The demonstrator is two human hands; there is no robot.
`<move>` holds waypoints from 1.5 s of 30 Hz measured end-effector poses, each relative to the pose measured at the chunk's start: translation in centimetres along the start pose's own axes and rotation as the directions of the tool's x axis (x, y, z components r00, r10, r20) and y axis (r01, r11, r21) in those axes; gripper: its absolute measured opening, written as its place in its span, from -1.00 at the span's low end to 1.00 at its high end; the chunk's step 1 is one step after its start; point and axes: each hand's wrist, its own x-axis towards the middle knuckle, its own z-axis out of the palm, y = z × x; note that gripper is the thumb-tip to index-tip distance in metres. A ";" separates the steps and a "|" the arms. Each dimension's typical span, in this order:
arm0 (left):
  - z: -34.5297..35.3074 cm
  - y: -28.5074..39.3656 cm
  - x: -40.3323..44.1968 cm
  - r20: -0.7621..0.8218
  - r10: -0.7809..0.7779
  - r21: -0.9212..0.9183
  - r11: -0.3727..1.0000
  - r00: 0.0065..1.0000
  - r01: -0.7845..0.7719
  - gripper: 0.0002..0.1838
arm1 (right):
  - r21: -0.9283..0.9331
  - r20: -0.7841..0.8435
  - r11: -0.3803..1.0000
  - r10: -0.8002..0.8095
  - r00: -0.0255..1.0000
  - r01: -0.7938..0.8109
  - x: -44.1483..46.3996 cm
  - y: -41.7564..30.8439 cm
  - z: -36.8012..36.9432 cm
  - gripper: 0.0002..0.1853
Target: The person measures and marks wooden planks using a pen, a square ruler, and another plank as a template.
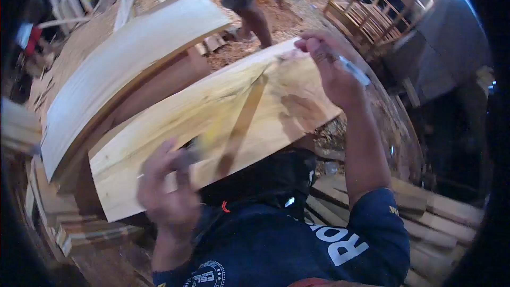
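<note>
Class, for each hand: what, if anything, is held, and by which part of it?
Left hand: apparently a tape measure, blurred, held by its body. Right hand: a slim pen-like object, one end sticking out, the gripped part hidden.

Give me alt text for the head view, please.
Over a board, a person's left hand holds a blurred tool, probably a tape measure, and the right hand a pen-like tool near one corner. A curved slab lies beyond; another person's leg shows by wood shavings.
</note>
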 end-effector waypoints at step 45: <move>-8.3 -5.3 -14.0 0.127 -0.867 -0.907 0.095 0.483 0.410 -0.89 | 0.562 0.693 0.690 -0.694 0.194 0.456 -8.6 -17.3 23.1 -0.50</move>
